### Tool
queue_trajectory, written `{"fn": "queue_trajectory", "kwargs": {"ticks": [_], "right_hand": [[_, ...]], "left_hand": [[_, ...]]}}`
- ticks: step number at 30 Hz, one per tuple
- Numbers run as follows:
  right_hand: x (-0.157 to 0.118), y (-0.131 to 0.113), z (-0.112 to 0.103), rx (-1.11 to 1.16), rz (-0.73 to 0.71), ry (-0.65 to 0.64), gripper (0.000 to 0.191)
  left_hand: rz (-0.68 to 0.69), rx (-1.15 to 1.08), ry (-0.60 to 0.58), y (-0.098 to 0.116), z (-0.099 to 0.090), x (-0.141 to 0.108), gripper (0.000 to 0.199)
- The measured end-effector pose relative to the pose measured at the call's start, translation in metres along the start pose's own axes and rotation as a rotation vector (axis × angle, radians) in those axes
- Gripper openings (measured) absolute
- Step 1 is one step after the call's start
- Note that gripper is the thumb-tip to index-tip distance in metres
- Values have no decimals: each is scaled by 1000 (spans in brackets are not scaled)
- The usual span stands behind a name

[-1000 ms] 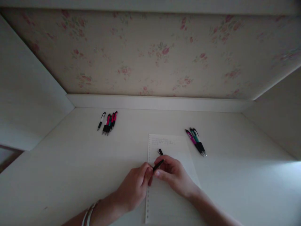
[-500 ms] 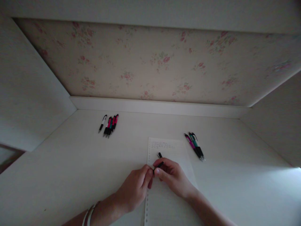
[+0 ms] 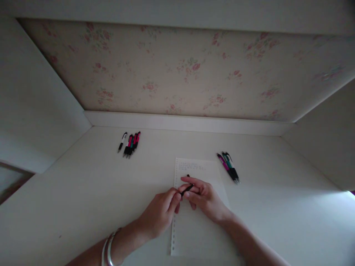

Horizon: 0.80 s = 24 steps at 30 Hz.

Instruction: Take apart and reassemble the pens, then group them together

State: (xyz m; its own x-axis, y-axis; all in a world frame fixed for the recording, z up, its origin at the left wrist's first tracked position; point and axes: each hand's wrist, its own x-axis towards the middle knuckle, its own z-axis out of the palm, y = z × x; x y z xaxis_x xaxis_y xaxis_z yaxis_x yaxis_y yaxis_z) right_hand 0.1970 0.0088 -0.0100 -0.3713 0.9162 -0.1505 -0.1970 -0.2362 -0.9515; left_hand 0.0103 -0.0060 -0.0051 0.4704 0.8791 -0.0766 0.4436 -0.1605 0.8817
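My left hand (image 3: 159,212) is closed, thumb and forefinger pinching the lower end of a slim black pen part (image 3: 187,190). My right hand (image 3: 208,201) meets it over the paper, its thumb and fingers around the same black part, with the forefinger stretched out above. A small black tip (image 3: 188,175) peeks out behind that forefinger; the rest of it is hidden, so I cannot tell whether it is held or lies on the sheet. Under both hands is a lined sheet of paper (image 3: 199,236) with punched holes down its left edge and handwriting at the top.
At the back left lie a white and black pen (image 3: 122,142) and a cluster of pink, teal and black pens (image 3: 132,145). Three pens (image 3: 229,167) in purple, teal and white lie right of the paper. White panels and a low ledge (image 3: 188,123) bound the white desk (image 3: 83,192).
My right fingers have loosened and spread a little, the forefinger now covering most of the black tip behind it. My left hand keeps its pinch. The view has shifted slightly.
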Motion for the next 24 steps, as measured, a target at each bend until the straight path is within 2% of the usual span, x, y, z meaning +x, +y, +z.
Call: {"fn": "queue_trajectory", "kwargs": {"ticks": [3,9,16,19,24], "right_hand": [[-1,-1,4,3,-52,2,50],[0,-2,6,-98,-27,80,29],[-2,1,2,35,-63,-68,32],[-2,1,2,63,-72,-66,33],[-1,2,-1,102,-77,14,32]], "left_hand": [[5,-17,1,0,0,-1,40],[-11,-23,38,-2,2,-1,36],[12,-20,16,-1,0,-2,42],[6,-22,16,1,-1,-1,40],[3,-28,17,4,-1,0,35]]}}
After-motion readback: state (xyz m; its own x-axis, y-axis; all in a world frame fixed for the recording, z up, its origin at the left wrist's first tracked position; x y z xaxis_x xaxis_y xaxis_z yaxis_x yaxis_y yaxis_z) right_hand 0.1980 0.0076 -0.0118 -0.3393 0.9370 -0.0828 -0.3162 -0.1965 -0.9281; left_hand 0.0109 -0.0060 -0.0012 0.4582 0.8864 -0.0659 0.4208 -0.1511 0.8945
